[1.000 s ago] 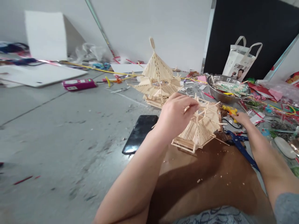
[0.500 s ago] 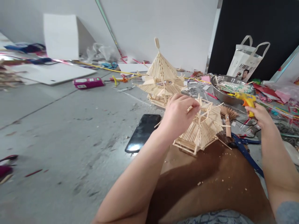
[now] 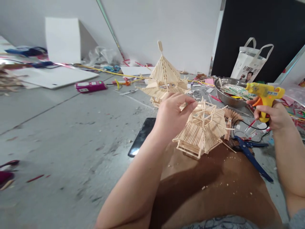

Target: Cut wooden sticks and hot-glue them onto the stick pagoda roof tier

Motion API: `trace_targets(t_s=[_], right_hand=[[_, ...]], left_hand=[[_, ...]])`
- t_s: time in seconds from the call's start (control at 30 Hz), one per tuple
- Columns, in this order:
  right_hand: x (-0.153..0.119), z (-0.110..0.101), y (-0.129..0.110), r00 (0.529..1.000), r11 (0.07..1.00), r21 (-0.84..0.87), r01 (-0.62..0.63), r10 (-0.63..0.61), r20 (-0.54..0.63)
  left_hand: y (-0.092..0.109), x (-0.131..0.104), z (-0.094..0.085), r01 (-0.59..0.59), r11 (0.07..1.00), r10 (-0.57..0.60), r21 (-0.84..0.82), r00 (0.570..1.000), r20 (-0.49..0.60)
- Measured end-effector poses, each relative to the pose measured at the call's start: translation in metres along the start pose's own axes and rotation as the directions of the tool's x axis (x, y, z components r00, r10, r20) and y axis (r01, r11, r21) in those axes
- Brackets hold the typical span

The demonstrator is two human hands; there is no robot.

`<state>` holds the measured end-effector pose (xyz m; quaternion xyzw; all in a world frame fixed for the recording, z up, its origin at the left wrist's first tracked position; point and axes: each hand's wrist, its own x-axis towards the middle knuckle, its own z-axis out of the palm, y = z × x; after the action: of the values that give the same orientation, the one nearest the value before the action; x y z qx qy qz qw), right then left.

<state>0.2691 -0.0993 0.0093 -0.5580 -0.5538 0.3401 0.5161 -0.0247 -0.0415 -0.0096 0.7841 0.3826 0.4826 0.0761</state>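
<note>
My left hand [image 3: 175,111] is at the left upper edge of a stick-built roof model [image 3: 202,130], its thumb and fingertips pinched together. Whatever lies between those fingertips is too small to make out. My right hand [image 3: 276,114] grips a yellow glue gun [image 3: 268,93] with an orange trigger, out to the right of the model, its nozzle pointing left near a metal bowl. The model rests on a brown surface [image 3: 214,181]. A taller stick pagoda [image 3: 165,71] with a pointed top stands behind my left hand, which hides part of it.
A black phone [image 3: 143,135] lies left of the model. Blue-handled pliers [image 3: 254,157] lie at right, below the metal bowl [image 3: 232,97] of sticks. A magenta power strip [image 3: 90,86], white boards [image 3: 57,76] and a white bag [image 3: 249,63] are farther back.
My left hand has moved slightly left, uncovering more of the model's top. My right hand has moved right with the glue gun, which now shows more from the side.
</note>
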Motion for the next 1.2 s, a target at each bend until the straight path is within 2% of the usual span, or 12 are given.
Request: trace_targets(t_s=[0.2,0.37,0.5,0.67,0.97,1.2], right_hand=[[-0.012,0.021,-0.017,0.962,0.987,-0.025,0.157,-0.147,0.23],[-0.015,0.028,-0.019,0.948,0.991,0.018,0.136,-0.136,0.288],[-0.019,0.032,-0.016,0.944,0.989,0.076,0.127,-0.144,0.298],[-0.02,0.036,-0.014,0.96,0.992,-0.006,0.128,-0.122,0.252],[-0.016,0.042,-0.01,0.959,0.992,-0.033,0.122,-0.109,0.262],[-0.017,0.043,-0.011,0.961,0.993,-0.017,0.114,-0.106,0.257]], left_hand=[[0.003,0.001,0.005,0.055,0.994,-0.047,-0.09,0.995,0.09],[0.002,0.001,0.008,0.116,0.984,-0.102,-0.138,0.989,0.107],[0.002,0.001,0.007,0.164,0.969,-0.142,-0.183,0.981,0.131],[0.003,0.001,0.008,0.225,0.939,-0.185,-0.26,0.968,0.171],[0.0,0.0,0.011,0.258,0.888,-0.206,-0.382,0.964,0.17],[0.003,0.001,0.011,0.266,0.874,-0.211,-0.406,0.962,0.176]])
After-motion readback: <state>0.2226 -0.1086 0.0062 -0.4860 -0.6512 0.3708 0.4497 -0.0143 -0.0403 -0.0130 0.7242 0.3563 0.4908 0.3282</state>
